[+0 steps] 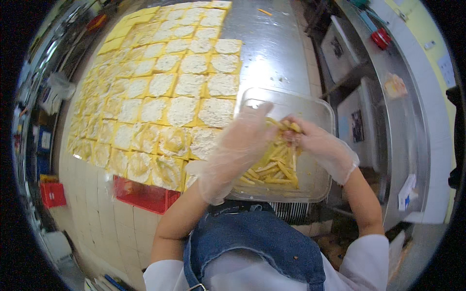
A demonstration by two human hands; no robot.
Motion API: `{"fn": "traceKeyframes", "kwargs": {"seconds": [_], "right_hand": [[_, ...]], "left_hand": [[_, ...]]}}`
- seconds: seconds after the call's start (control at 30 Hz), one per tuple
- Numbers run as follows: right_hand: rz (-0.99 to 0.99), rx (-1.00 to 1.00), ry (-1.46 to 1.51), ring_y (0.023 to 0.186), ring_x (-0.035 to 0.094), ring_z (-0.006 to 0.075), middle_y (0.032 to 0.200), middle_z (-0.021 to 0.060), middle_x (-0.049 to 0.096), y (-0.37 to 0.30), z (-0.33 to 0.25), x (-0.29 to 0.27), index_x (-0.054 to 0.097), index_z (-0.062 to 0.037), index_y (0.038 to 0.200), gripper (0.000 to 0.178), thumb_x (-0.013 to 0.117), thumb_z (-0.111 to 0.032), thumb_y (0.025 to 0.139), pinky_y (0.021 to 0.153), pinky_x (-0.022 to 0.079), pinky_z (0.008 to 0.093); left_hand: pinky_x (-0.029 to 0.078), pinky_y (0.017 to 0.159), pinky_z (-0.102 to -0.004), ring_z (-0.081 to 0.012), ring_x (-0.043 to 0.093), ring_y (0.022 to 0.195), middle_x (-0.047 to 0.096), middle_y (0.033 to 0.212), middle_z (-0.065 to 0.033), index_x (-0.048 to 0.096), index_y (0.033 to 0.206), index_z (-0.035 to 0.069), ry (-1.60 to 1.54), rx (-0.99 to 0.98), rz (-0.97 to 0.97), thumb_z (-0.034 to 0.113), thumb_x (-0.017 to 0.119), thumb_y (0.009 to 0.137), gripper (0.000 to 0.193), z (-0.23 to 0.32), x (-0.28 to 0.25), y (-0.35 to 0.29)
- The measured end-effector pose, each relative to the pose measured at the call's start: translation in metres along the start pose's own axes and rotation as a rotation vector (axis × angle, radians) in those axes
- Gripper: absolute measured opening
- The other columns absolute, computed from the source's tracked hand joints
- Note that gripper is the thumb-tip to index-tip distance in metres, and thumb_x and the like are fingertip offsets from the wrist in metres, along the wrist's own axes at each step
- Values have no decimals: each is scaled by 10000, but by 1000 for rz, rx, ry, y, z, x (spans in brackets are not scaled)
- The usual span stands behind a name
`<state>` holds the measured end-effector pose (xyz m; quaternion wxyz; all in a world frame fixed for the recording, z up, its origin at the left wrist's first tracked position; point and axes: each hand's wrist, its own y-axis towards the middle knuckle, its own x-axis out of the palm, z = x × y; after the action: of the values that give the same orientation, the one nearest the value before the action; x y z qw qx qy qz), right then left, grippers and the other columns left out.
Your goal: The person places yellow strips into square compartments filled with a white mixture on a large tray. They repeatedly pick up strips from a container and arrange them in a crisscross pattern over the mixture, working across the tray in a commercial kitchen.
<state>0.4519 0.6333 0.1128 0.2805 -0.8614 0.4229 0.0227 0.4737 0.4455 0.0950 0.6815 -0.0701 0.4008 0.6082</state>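
Note:
Both my hands wear clear plastic gloves and work over a shallow clear plastic tub [320,179] at the table's near edge. Yellow strips that look like French fries [277,169] lie heaped in it. My right hand [318,140] is closed around a few of these strips. Close beside it, my left hand [247,138] reaches over the tub's left side; its fingers are blurred and partly hidden, so what they hold does not show. Left of the tub lie rows of square yellow sheets [221,104] spread with a whitish paste; some near ones carry yellow strips on top.
The sheets cover most of the metal table [272,53]; a loose orange strip [264,11] lies at its far end. A red crate [145,196] sits below the near edge. To the right runs a metal counter [412,121] with a red object [381,38] on it.

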Motion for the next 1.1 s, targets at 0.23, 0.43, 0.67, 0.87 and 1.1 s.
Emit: {"fn": "traceKeyframes", "kwargs": {"seconds": [0.23, 0.43, 0.67, 0.87, 1.1], "right_hand": [[278, -265, -226, 896, 493, 130, 1009, 41, 521, -35, -35, -3, 470, -96, 1170, 335, 515, -10, 850, 806, 411, 263], [308, -179, -343, 986, 511, 175, 1127, 106, 499, -22, 6, 7, 458, -109, 1210, 443, 529, 64, 809, 889, 403, 313], [323, 27, -123, 559, 409, 54, 705, -48, 486, -15, 24, 5, 517, -113, 1074, 215, 549, -76, 865, 488, 336, 199], [431, -162, 298, 525, 391, -2, 695, -61, 500, -15, 5, 5, 546, -69, 1012, 208, 616, -168, 842, 458, 311, 152], [572, -367, 431, 496, 413, -3, 710, -54, 544, 23, -54, 38, 564, -50, 1025, 252, 650, -166, 819, 423, 287, 137]], "left_hand": [[443, 709, -417, -324, 544, 808, 562, 818, -160, 563, 868, 30, 29, 157, 118, 178, 578, 809, 160, 15, 2, 12], [447, 682, -410, -314, 547, 794, 548, 788, -161, 561, 768, 32, 205, 72, 13, 180, 557, 806, 153, 10, -4, -5], [450, 699, -425, -344, 549, 790, 545, 787, -188, 571, 758, 8, 82, -11, 110, 162, 522, 812, 170, -2, -1, -8], [440, 673, -426, -358, 552, 730, 569, 791, -191, 582, 786, -4, -303, -145, 110, 210, 547, 811, 218, 4, -3, -2], [452, 666, -378, -299, 567, 733, 573, 750, -160, 584, 794, 8, -483, -124, 351, 155, 576, 796, 147, -5, -45, -8]]}}
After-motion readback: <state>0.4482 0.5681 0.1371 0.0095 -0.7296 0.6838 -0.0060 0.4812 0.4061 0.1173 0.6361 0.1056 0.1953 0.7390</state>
